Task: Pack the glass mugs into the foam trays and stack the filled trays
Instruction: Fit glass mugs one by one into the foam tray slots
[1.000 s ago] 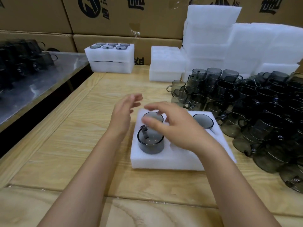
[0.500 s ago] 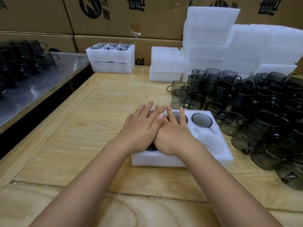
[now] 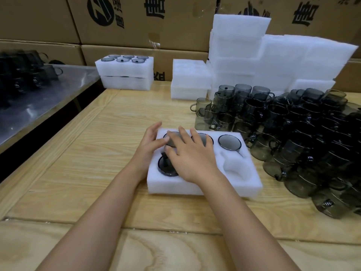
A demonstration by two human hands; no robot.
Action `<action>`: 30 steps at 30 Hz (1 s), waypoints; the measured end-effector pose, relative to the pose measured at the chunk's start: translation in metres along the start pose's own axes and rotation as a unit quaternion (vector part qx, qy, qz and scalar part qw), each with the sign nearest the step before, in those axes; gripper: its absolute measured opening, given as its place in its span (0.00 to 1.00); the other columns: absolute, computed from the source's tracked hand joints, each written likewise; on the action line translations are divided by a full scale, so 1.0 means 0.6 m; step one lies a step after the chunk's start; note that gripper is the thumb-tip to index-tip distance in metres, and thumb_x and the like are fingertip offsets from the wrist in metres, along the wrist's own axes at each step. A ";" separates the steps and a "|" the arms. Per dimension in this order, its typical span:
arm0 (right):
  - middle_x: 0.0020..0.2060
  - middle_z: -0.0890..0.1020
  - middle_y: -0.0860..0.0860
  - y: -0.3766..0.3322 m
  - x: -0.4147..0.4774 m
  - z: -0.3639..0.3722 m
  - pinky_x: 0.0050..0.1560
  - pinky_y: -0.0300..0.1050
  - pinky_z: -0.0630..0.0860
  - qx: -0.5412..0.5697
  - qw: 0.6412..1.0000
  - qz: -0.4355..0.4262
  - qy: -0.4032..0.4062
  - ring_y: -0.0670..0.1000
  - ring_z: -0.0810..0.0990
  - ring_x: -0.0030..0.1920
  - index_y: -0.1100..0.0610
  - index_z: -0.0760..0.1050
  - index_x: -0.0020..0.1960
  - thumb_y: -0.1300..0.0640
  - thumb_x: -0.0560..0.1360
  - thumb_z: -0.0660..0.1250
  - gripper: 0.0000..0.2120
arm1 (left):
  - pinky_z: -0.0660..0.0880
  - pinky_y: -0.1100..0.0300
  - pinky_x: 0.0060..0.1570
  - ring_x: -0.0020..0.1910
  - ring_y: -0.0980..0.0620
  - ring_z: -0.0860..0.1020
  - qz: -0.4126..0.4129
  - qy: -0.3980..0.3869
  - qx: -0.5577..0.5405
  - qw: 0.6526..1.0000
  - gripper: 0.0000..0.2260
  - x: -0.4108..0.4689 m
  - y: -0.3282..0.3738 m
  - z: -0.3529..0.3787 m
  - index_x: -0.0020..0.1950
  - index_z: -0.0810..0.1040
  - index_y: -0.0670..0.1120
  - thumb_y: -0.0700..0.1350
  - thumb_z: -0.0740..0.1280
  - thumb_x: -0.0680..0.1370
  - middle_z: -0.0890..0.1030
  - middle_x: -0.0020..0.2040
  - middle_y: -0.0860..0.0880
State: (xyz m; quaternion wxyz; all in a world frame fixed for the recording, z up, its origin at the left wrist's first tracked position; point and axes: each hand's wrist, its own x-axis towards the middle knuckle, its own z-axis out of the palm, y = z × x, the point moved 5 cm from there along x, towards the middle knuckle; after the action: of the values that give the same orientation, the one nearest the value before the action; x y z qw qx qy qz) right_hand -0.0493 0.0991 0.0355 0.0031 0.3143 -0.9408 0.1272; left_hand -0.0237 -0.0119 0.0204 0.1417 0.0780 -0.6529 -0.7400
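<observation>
Two hands rest on a white foam tray with round wells: the right hand, fingers spread flat and holding nothing, covers smoky glass mugs seated inside, and the left hand, fingers straight, touches its left edge. Right of the tray crowd loose mugs (same tinted glass).

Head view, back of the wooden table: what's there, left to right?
Two-tray foam stack, mugs in its top tray → short plain foam stack → tall foam stack → wide foam pile.
</observation>
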 end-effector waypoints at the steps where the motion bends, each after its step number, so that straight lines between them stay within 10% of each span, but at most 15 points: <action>1: 0.77 0.49 0.46 0.000 -0.002 -0.001 0.71 0.61 0.40 0.002 1.000 0.001 0.001 0.52 0.42 0.76 0.43 0.53 0.75 0.42 0.80 0.44 0.23 | 0.72 0.69 0.55 0.59 0.66 0.74 0.002 -0.005 0.001 1.000 0.22 0.002 -0.003 -0.002 0.71 0.66 0.46 0.34 0.61 0.78 0.70 0.65 0.54; 5: 0.75 0.60 0.48 -0.003 -0.018 -0.029 0.73 0.56 0.42 0.060 0.997 -0.004 0.055 0.51 0.50 0.76 0.51 0.62 0.73 0.44 0.81 0.48 0.22 | 0.76 0.61 0.56 0.61 0.53 0.77 -0.007 -0.008 -0.020 1.000 0.26 0.011 -0.011 -0.016 0.72 0.67 0.46 0.31 0.64 0.76 0.73 0.68 0.52; 11: 0.60 0.77 0.57 0.126 -0.117 -0.154 0.63 0.58 0.64 -0.028 0.863 0.122 0.489 0.63 0.71 0.64 0.60 0.79 0.56 0.54 0.74 0.64 0.15 | 0.78 0.62 0.49 0.59 0.56 0.79 -0.007 -0.042 -0.016 0.999 0.29 0.024 -0.013 -0.024 0.72 0.68 0.47 0.36 0.68 0.72 0.75 0.65 0.54; 16: 0.65 0.65 0.62 0.251 -0.144 -0.144 0.60 0.60 0.58 -0.078 0.835 0.354 0.415 0.65 0.62 0.64 0.60 0.75 0.56 0.49 0.72 0.68 0.19 | 0.79 0.62 0.50 0.59 0.53 0.79 -0.006 -0.028 -0.021 0.999 0.24 0.027 -0.017 -0.026 0.69 0.72 0.45 0.33 0.67 0.73 0.78 0.63 0.52; 30: 0.64 0.66 0.60 0.267 -0.149 -0.128 0.58 0.60 0.57 -0.062 0.847 0.338 0.406 0.64 0.61 0.63 0.63 0.77 0.48 0.56 0.73 0.68 0.09 | 0.76 0.64 0.44 0.48 0.55 0.81 0.056 -0.019 0.034 0.998 0.23 0.026 -0.020 -0.030 0.59 0.78 0.46 0.42 0.72 0.63 0.82 0.48 0.52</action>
State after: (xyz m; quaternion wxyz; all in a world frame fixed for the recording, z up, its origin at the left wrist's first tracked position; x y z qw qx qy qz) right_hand -0.0780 0.2936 0.0640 0.3614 -0.1041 -0.9094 0.1776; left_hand -0.0342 -0.0324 0.0070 0.1684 0.0320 -0.6836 -0.7094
